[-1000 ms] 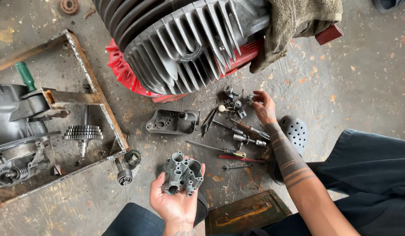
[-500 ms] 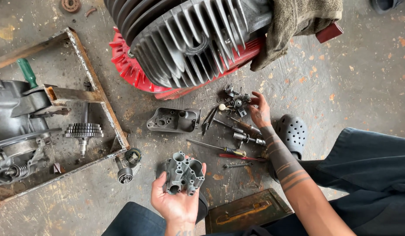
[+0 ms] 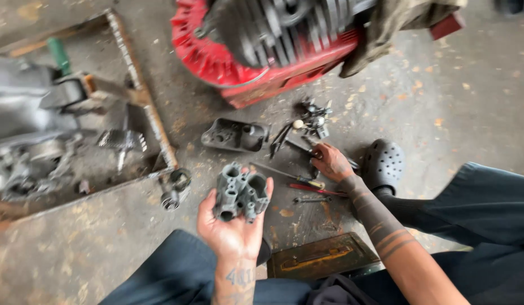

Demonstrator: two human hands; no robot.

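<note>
Two hands work over a gritty floor: the left hand (image 3: 232,229) cups a grey carburetor (image 3: 241,192) palm-up, while the right hand (image 3: 331,162) reaches among tools (image 3: 298,182); its grip is unclear.

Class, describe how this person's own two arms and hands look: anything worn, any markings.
Both hands are bare, with no gloves or sleeves. The left hand has a dark tattoo at its wrist. The right hand looks grimy, and dark tattooed bands ring its forearm.
</note>
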